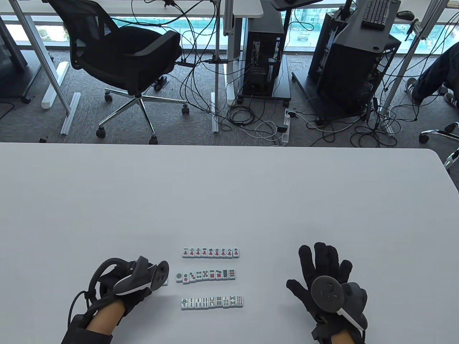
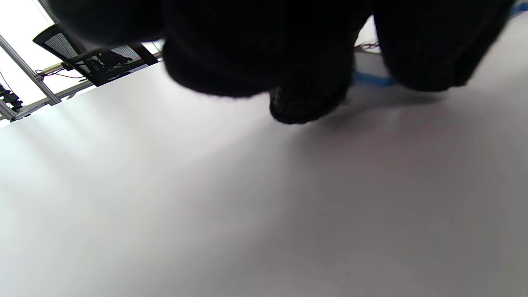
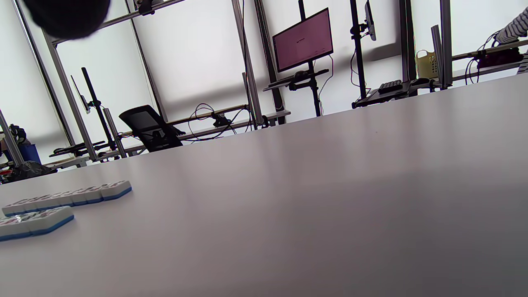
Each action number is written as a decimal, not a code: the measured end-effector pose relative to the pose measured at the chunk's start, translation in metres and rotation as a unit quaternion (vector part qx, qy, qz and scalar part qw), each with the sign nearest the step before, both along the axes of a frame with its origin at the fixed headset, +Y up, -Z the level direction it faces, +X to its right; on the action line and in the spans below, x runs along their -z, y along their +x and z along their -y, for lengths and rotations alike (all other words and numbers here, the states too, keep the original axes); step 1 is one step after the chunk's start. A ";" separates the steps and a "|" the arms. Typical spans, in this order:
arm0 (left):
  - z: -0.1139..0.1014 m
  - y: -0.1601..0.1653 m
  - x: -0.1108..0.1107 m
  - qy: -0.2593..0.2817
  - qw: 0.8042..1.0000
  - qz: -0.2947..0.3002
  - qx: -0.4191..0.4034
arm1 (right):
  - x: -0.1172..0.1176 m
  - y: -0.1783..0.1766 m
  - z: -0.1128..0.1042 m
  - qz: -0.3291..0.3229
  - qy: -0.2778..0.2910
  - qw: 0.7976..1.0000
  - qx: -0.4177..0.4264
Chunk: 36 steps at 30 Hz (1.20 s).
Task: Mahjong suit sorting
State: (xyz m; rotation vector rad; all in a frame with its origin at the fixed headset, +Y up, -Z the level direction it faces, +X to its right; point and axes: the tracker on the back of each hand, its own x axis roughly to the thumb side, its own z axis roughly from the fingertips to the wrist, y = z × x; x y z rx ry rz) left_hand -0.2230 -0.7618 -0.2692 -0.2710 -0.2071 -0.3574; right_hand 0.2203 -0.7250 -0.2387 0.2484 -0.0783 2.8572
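Three neat rows of mahjong tiles lie face up near the front of the white table [image 1: 229, 200]: characters [image 1: 210, 252] at the back, dots [image 1: 206, 275] in the middle, bamboo [image 1: 212, 302] nearest me. My left hand [image 1: 143, 281] sits just left of the dots row, its fingers hidden under the tracker. In the left wrist view its curled fingertips [image 2: 305, 107] touch the table, with a blue tile edge [image 2: 371, 79] showing between them. Whether they hold a tile is unclear. My right hand [image 1: 322, 268] lies flat, fingers spread, well right of the rows. Two of the tile rows [image 3: 70, 196] appear in the right wrist view.
A small white piece [image 1: 165, 282], perhaps a tile, peeks out by the left tracker. Beyond the table's far edge are a black office chair [image 1: 129, 61], computer towers [image 1: 265, 53] and floor cables. A person's leg [image 1: 437, 75] shows at the far right.
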 end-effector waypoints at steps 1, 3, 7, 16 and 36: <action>-0.002 -0.002 -0.001 0.002 1.000 -0.003 -0.001 | 0.000 0.000 0.000 0.000 0.000 1.000 0.000; -0.010 -0.011 -0.004 0.018 1.000 -0.013 -0.005 | 0.000 0.000 0.000 0.001 0.000 1.000 0.000; -0.034 -0.026 -0.011 0.068 0.997 -0.022 -0.030 | 0.000 0.001 0.000 0.003 0.001 1.000 -0.002; -0.077 -0.057 -0.038 0.207 0.964 -0.029 -0.165 | 0.001 0.000 0.004 0.008 -0.006 1.000 -0.011; -0.045 -0.091 -0.047 0.216 0.957 -0.066 -0.185 | 0.004 -0.001 0.010 0.014 -0.001 0.999 -0.036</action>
